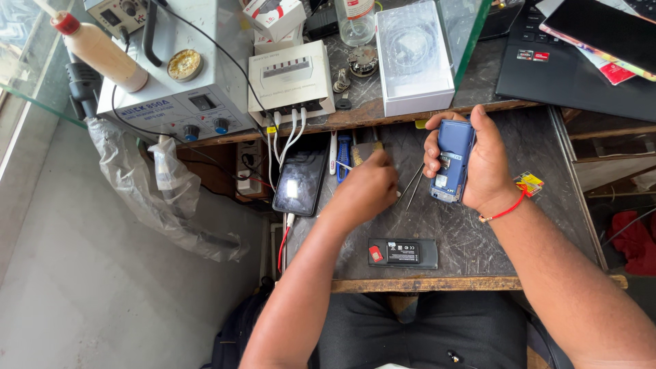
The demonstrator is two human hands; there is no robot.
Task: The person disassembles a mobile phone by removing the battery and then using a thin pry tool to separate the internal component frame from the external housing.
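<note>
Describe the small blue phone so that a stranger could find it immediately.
Start at the dark stone worktop before the person. Above its right half, the right hand grips a small blue handset upright. Unlike the black smartphone and the black handset, which lie flat, it is blue and raised.

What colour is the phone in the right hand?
Blue, with a grey inner panel; the phone in the right hand shows best in the head view.

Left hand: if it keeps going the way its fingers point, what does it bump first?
Probably the small tools lying just beyond the left hand on the table; depth is hard to judge.
</note>
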